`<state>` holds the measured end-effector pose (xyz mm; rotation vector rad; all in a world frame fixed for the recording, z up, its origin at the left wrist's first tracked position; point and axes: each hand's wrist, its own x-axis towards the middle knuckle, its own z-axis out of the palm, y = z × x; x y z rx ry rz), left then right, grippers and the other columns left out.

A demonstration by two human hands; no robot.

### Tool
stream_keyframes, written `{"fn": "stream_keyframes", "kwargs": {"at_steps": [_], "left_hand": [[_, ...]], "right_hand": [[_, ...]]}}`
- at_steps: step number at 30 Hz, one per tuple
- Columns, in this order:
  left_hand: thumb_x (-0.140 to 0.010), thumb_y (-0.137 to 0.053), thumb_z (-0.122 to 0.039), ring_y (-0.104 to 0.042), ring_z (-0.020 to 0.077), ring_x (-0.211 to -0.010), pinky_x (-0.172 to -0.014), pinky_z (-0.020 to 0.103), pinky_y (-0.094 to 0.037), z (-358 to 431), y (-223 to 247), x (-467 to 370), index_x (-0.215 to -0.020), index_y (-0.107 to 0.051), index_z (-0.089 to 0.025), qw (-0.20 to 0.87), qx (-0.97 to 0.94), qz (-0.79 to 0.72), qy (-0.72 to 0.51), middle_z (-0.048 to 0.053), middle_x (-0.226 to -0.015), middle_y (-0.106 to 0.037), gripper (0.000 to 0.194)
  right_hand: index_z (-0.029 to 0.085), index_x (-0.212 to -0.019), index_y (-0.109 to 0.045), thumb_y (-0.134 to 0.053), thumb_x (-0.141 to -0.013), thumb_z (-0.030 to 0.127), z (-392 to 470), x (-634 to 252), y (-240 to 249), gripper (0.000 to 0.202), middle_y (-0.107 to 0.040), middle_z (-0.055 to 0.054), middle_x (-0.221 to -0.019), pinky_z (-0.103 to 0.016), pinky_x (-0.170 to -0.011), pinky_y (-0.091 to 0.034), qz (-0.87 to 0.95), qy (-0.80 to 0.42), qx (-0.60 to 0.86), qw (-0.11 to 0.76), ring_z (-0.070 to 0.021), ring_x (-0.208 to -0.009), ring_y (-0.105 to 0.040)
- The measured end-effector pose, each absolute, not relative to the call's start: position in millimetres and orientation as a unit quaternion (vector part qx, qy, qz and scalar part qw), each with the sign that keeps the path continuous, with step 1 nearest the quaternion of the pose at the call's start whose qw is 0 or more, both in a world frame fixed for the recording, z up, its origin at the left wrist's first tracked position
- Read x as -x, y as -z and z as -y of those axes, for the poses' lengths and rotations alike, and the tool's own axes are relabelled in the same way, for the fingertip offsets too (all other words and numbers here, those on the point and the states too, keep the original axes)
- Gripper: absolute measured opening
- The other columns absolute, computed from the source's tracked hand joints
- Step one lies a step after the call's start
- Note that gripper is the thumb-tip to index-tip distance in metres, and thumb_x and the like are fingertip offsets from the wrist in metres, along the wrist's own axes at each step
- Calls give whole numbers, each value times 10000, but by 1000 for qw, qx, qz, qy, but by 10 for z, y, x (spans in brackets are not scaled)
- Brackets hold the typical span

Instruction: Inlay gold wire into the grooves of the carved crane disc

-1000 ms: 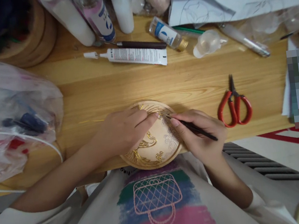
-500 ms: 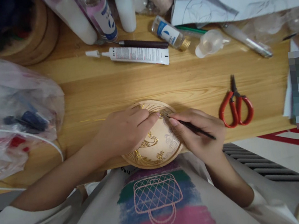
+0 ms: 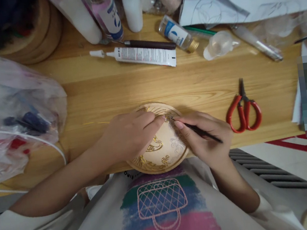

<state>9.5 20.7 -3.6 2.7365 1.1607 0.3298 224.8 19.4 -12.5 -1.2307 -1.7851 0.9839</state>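
Note:
A round wooden plate (image 3: 167,139) with gold wire designs and pencil drawing lies at the table's front edge. Across its upper left rests my left hand (image 3: 133,134), fingers closed together and fingertips pressed near a small gold piece; whatever they grip is too small to make out. My right hand (image 3: 207,134) pinches a dark thin tool (image 3: 206,134), its tip on the plate's upper right beside my left fingertips. A thin gold wire (image 3: 95,123) extends on the table left of my left hand.
Red-handled pliers (image 3: 243,113) lie to the right. Behind are a white tube (image 3: 145,56), a dark-handled tool (image 3: 150,44), a small bottle (image 3: 178,33) and sheets with sketches (image 3: 212,3). A plastic bag (image 3: 18,109) and a round wooden container (image 3: 45,35) occupy the left.
The view has shifted slightly, so the table items sit a little further right. Both hands keep nearly the same pose on the plate.

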Motion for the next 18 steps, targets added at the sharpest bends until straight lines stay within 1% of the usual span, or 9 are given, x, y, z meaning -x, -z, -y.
{"fn": "stream_keyframes", "kwargs": {"at_steps": [4, 6, 10, 14, 18], "left_hand": [[-993, -362, -122, -608, 176, -670, -551, 295, -382, -225, 18, -96, -1117, -645, -110, 73, -916, -375, -121, 5, -752, -643, 309], [-997, -338, -119, -604, 171, -666, -555, 293, -381, -228, 13, -93, -1119, -647, -114, 72, -915, -378, -118, 4, -749, -642, 332], [-1020, -285, -145, -620, 166, -731, -576, 274, -378, -217, 12, -94, -1154, -639, -133, 86, -914, -386, -88, 9, -800, -655, 378], [-1023, -238, -141, -602, 159, -711, -575, 268, -371, -209, 8, -101, -1140, -646, -148, 93, -910, -397, -72, -1, -748, -617, 425], [-1021, -288, -147, -618, 168, -708, -561, 283, -404, -205, -5, -107, -1150, -639, -127, 73, -917, -384, -81, 6, -735, -622, 375]], "right_hand": [[236, -920, -744, -705, -864, 152, -195, -2249, 119, 109, -775, -4, -828, -296, -662, -585, 695, -379, 485, 371, -147, -734, -712], [231, -916, -742, -704, -864, 151, -197, -2248, 115, 102, -772, -4, -823, -289, -657, -579, 695, -381, 485, 369, -142, -730, -707], [216, -918, -740, -694, -872, 146, -198, -2239, 108, 96, -768, -8, -820, -277, -645, -564, 694, -388, 485, 364, -135, -733, -702], [221, -902, -741, -688, -879, 167, -189, -2222, 106, 80, -765, -6, -803, -287, -629, -562, 690, -386, 493, 363, -144, -718, -700], [228, -884, -746, -692, -876, 190, -178, -2206, 110, 67, -758, 2, -777, -281, -606, -560, 678, -379, 512, 367, -140, -684, -691]]}}
